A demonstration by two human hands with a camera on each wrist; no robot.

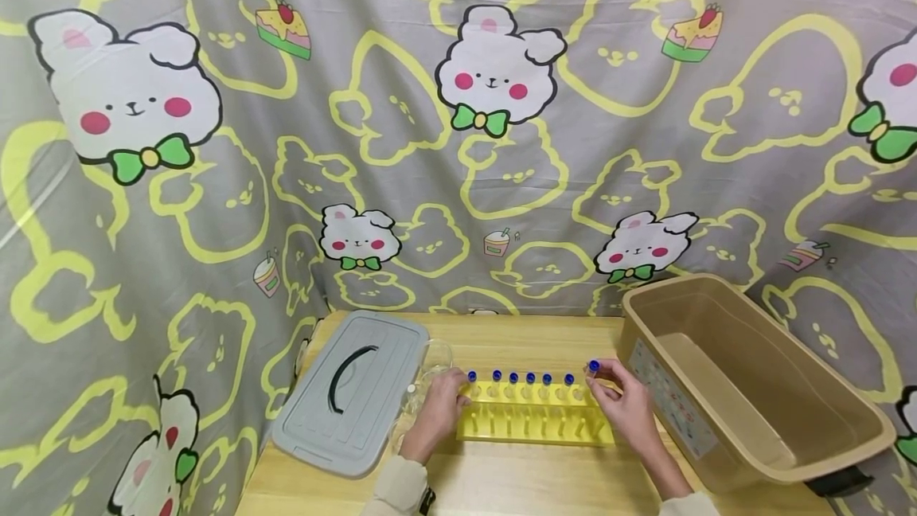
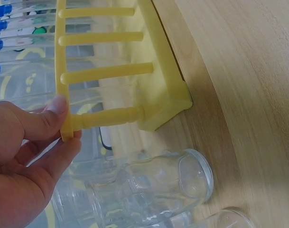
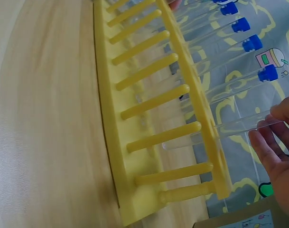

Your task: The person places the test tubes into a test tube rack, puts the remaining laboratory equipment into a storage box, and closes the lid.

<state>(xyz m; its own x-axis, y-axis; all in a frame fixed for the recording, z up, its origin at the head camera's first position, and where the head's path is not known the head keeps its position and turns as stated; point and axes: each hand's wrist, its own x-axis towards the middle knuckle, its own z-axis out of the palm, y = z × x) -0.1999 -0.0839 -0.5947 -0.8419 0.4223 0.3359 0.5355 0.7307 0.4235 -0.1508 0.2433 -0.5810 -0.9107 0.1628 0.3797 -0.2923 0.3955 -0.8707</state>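
A yellow test tube rack (image 1: 533, 441) stands on the table with a row of clear test tubes (image 3: 234, 88) in it, each topped by a blue cap (image 1: 530, 378). My left hand (image 1: 442, 406) pinches the left end of the rack's upper plate (image 2: 63, 71) between thumb and fingers. At the other end, my right hand (image 1: 630, 404) holds a blue-capped test tube (image 3: 241, 124) near its top. In the right wrist view this tube passes through the upper plate, its lower end among the yellow pegs (image 3: 158, 135). Its cap is hidden by the fingers there.
Clear glass vessels (image 2: 149, 185) stand just left of the rack, close to my left hand. Farther left lies a grey lid (image 1: 308, 412) with a black handle. A brown plastic bin (image 1: 716, 452) stands to the right. A patterned curtain (image 1: 430, 181) hangs behind the table.
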